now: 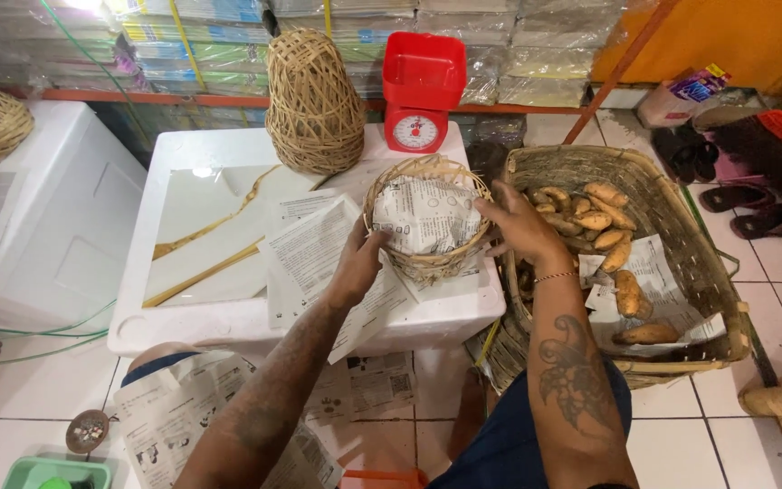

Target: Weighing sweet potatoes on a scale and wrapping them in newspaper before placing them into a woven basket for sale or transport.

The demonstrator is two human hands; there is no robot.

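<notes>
A small woven basket [425, 264] lined with printed newspaper [425, 215] stands on a white foam box [228, 317]. My left hand [357, 264] grips the basket's left side. My right hand [518, 222] rests on its right rim, fingers spread against the weave. Just right of that hand, a large rectangular wicker basket [681, 217] holds several orange sweet potatoes [595, 219] on sheets of newspaper.
A stack of upturned woven baskets [315, 100] and a red kitchen scale [420, 91] stand at the back of the foam box. Loose newspaper sheets [305, 258] lie on the box and on my lap. Sandals [753, 208] sit on the tiled floor at the right.
</notes>
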